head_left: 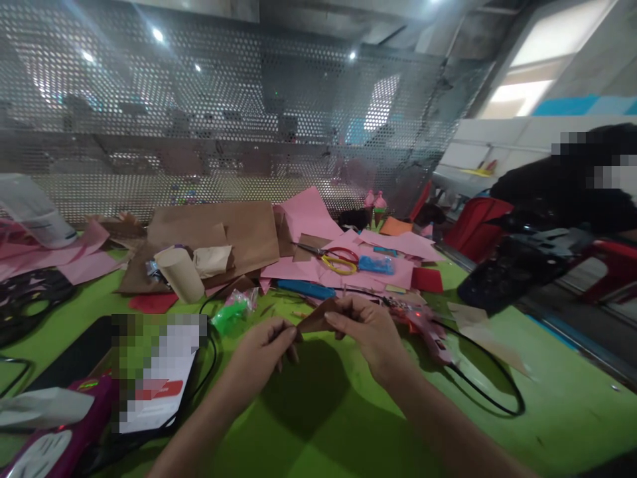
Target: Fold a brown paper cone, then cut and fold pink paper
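My left hand (266, 348) and my right hand (365, 328) are raised a little above the green table (318, 425). Both pinch one small folded piece of brown paper (316, 318) between them, the left at its pointed left tip, the right over its right part. Just right of my right hand lies a pink glue gun (423, 325) with a black cord (490, 392) looping away from it.
Pink sheets (308, 216), a brown paper bag (239, 239), a cardboard roll (180, 273), scissors with yellow and red handles (337, 259) and a blue cutter (306, 289) lie behind my hands. A phone lies at lower left. A person in black sits at the right, behind a red stool.
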A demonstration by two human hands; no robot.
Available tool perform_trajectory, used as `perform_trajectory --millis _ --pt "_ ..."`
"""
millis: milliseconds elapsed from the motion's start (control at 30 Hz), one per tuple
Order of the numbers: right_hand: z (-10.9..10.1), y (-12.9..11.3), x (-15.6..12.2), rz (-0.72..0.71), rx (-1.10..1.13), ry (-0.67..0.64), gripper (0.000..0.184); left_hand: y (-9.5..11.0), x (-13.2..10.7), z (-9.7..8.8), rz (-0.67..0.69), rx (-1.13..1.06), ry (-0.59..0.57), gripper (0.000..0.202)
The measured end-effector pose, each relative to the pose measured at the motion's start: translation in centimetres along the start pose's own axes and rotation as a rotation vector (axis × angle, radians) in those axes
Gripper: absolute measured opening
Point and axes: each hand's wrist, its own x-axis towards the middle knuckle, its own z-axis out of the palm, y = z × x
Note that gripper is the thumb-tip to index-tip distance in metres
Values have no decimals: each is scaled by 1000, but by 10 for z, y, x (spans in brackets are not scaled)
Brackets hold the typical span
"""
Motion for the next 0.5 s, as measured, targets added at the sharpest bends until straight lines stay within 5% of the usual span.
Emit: perform_trajectory --millis 200,500 --pt "-8 -1 2 -13 27 26 20 3 0 -4 5 -78 93 26" --pt "-4 0 0 -13 20 16 20 -1 0 2 79 -61 75 17"
